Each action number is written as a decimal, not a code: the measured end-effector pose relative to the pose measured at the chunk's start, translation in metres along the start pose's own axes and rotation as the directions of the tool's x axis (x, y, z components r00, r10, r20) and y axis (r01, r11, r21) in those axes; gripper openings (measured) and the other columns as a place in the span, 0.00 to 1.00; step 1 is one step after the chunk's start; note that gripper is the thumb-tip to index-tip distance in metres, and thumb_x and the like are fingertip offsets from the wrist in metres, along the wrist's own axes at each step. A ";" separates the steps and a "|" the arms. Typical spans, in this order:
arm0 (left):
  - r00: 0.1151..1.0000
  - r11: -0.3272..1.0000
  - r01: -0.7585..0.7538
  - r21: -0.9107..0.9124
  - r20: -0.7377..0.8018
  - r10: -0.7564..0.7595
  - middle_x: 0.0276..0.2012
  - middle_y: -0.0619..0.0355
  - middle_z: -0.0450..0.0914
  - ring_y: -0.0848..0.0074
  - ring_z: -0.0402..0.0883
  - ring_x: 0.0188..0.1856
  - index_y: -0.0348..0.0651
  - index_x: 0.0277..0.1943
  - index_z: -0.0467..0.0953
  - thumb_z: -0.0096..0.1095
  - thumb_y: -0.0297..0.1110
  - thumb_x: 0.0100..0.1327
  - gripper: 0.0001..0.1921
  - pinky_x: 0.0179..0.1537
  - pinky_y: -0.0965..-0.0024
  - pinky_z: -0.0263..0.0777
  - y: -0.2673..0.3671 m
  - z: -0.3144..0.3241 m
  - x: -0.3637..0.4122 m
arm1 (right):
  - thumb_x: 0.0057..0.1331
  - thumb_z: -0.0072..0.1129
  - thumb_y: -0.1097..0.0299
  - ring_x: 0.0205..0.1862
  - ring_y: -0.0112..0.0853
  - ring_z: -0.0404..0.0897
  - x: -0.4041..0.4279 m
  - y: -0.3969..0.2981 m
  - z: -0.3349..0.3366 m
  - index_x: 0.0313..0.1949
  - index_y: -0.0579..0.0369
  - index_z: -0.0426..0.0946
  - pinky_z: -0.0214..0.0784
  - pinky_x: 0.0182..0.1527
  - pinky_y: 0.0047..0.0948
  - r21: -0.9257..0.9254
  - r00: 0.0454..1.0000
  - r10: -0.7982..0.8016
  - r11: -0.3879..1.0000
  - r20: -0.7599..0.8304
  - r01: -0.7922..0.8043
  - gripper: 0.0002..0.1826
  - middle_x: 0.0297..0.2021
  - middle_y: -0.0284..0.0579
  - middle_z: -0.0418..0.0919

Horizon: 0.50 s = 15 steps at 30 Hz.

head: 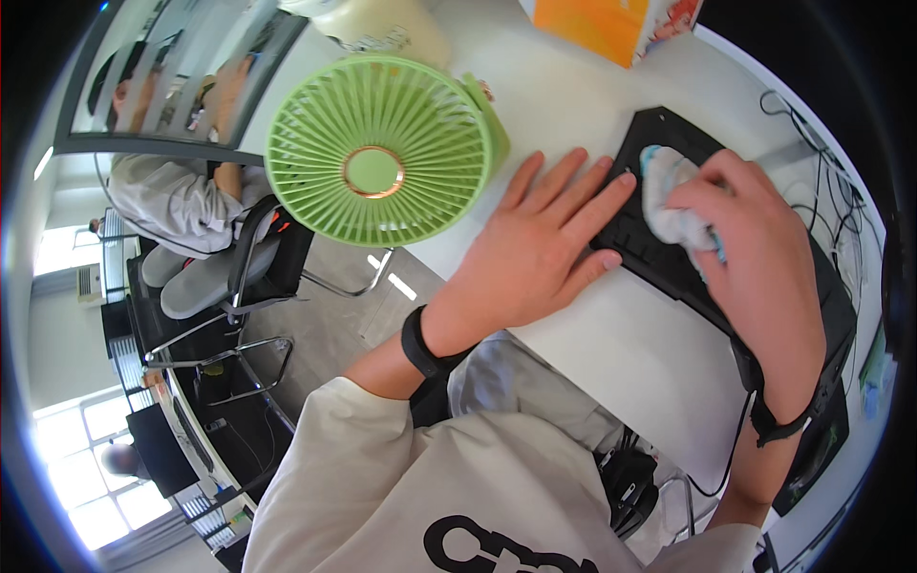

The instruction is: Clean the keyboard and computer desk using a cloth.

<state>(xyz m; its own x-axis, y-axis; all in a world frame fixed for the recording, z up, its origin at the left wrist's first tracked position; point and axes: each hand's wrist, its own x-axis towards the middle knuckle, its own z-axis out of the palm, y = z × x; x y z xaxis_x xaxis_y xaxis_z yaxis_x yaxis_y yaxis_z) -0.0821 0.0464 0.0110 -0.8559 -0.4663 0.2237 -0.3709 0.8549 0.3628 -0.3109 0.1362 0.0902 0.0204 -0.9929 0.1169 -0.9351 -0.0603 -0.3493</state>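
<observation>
A black plastic board (pixel 663 268), which looks like a keyboard lying underside up, rests at a slant on the white desk (pixel 630 344). My right hand (pixel 763 222) grips a bunched white cloth (pixel 666 186) with light blue edging. Part of that cloth lies against the board's surface, and the rest is hidden under my fingers. My left hand (pixel 537 243) is flat with its fingers spread and holds nothing. Its index finger and thumb reach over the near left edge of the board.
A green fan (pixel 372 172) stands left of my left hand, with a pale jar (pixel 387 32) behind it. An orange box (pixel 591 29) is at the desk's far side. Tangled cables (pixel 842 208) run along the right. A person (pixel 179 204) sits on a chair at left.
</observation>
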 end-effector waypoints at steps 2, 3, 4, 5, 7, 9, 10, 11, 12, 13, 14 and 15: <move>1.000 1.000 -0.006 -0.019 -0.003 0.006 0.77 0.41 0.69 0.43 0.64 0.79 0.43 0.82 0.62 0.60 0.49 0.76 0.37 0.79 0.37 0.53 0.001 0.000 -0.001 | 0.54 0.67 0.85 0.47 0.47 0.82 0.001 0.005 -0.002 0.44 0.54 0.84 0.77 0.47 0.43 -0.069 0.998 0.034 0.997 -0.048 -0.038 0.17 0.43 0.44 0.78; 1.000 1.000 -0.007 -0.022 -0.004 0.007 0.77 0.41 0.69 0.43 0.64 0.79 0.42 0.81 0.62 0.60 0.49 0.76 0.37 0.79 0.37 0.53 0.001 -0.001 -0.001 | 0.56 0.67 0.83 0.46 0.45 0.82 0.001 0.006 -0.004 0.42 0.53 0.85 0.78 0.46 0.43 -0.133 0.993 0.080 0.987 -0.087 -0.091 0.15 0.41 0.42 0.78; 1.000 1.000 -0.005 0.000 -0.015 0.005 0.77 0.41 0.69 0.43 0.64 0.79 0.42 0.81 0.62 0.60 0.49 0.76 0.37 0.79 0.37 0.53 0.001 -0.002 -0.002 | 0.54 0.68 0.83 0.48 0.45 0.81 -0.001 0.007 -0.005 0.43 0.54 0.84 0.78 0.47 0.43 -0.133 0.997 0.021 0.991 -0.070 -0.030 0.16 0.42 0.42 0.78; 1.000 1.000 -0.006 -0.013 -0.013 0.006 0.77 0.40 0.69 0.43 0.64 0.79 0.42 0.81 0.62 0.60 0.49 0.76 0.37 0.79 0.37 0.53 0.001 -0.003 -0.002 | 0.54 0.68 0.83 0.48 0.45 0.81 -0.002 0.001 -0.006 0.43 0.54 0.84 0.78 0.47 0.43 -0.130 0.996 0.004 0.991 -0.087 -0.016 0.16 0.42 0.42 0.78; 1.000 1.000 -0.008 -0.014 -0.022 0.007 0.77 0.40 0.69 0.44 0.64 0.79 0.42 0.81 0.62 0.60 0.49 0.76 0.37 0.79 0.37 0.53 0.002 0.000 -0.002 | 0.52 0.70 0.82 0.49 0.44 0.81 -0.006 -0.010 -0.006 0.43 0.57 0.84 0.78 0.47 0.43 -0.109 1.000 -0.011 0.994 -0.008 0.010 0.17 0.44 0.42 0.78; 1.000 1.000 -0.003 -0.018 -0.006 0.003 0.77 0.40 0.68 0.45 0.64 0.79 0.41 0.81 0.62 0.60 0.49 0.76 0.37 0.80 0.38 0.52 0.004 0.001 -0.001 | 0.51 0.71 0.80 0.52 0.43 0.80 -0.007 -0.015 -0.005 0.46 0.59 0.84 0.77 0.49 0.43 -0.147 0.999 -0.022 0.989 0.030 0.026 0.19 0.48 0.43 0.79; 1.000 1.000 -0.004 -0.022 -0.007 0.004 0.78 0.41 0.68 0.45 0.63 0.79 0.42 0.81 0.62 0.60 0.49 0.77 0.37 0.80 0.38 0.52 0.003 0.002 0.000 | 0.51 0.72 0.80 0.53 0.43 0.79 -0.008 -0.018 -0.004 0.48 0.58 0.85 0.76 0.50 0.43 -0.115 0.998 -0.059 0.992 0.010 0.060 0.21 0.50 0.44 0.79; 1.000 1.000 -0.008 -0.015 -0.013 0.008 0.78 0.41 0.68 0.45 0.63 0.79 0.42 0.81 0.62 0.60 0.49 0.77 0.37 0.80 0.38 0.52 0.003 0.001 0.000 | 0.52 0.72 0.80 0.53 0.43 0.79 -0.009 -0.020 -0.003 0.50 0.58 0.85 0.76 0.52 0.43 -0.084 0.995 -0.095 0.992 -0.011 0.094 0.23 0.52 0.45 0.79; 1.000 1.000 -0.006 -0.014 -0.009 0.006 0.78 0.41 0.68 0.45 0.63 0.79 0.42 0.81 0.62 0.59 0.49 0.77 0.37 0.80 0.38 0.52 0.004 0.002 0.000 | 0.53 0.73 0.79 0.55 0.43 0.78 -0.011 -0.017 -0.002 0.53 0.59 0.85 0.75 0.54 0.43 -0.121 0.996 -0.080 0.989 0.036 0.084 0.24 0.56 0.45 0.79; 1.000 1.000 -0.004 -0.014 -0.007 0.003 0.78 0.41 0.68 0.45 0.63 0.80 0.42 0.81 0.62 0.59 0.49 0.77 0.37 0.80 0.38 0.52 0.004 0.002 0.001 | 0.53 0.73 0.79 0.55 0.43 0.78 -0.011 -0.017 -0.002 0.53 0.59 0.85 0.75 0.54 0.43 -0.127 0.996 -0.081 0.988 0.031 0.085 0.24 0.56 0.45 0.79; 1.000 1.000 -0.008 -0.012 -0.013 0.007 0.78 0.41 0.68 0.45 0.63 0.80 0.42 0.81 0.62 0.59 0.49 0.77 0.37 0.80 0.38 0.52 0.003 0.002 0.001 | 0.55 0.73 0.78 0.57 0.43 0.78 -0.011 -0.016 -0.002 0.54 0.59 0.84 0.75 0.55 0.42 -0.114 0.996 -0.082 0.990 0.034 0.086 0.25 0.57 0.45 0.79; 1.000 1.000 -0.004 -0.009 -0.016 0.004 0.78 0.41 0.68 0.45 0.63 0.80 0.42 0.81 0.62 0.59 0.49 0.77 0.37 0.80 0.38 0.52 0.002 0.003 0.000 | 0.56 0.74 0.78 0.58 0.44 0.78 -0.012 -0.016 -0.004 0.55 0.60 0.84 0.75 0.56 0.41 -0.101 0.996 -0.083 0.991 0.039 0.087 0.25 0.58 0.46 0.79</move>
<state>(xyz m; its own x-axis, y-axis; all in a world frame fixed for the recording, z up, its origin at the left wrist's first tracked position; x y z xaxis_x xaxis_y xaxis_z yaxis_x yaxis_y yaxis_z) -0.0841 0.0488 0.0094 -0.8515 -0.4665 0.2396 -0.3640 0.8546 0.3704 -0.2970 0.1497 0.0979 0.1117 -0.9877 0.1096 -0.9608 -0.1355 -0.2419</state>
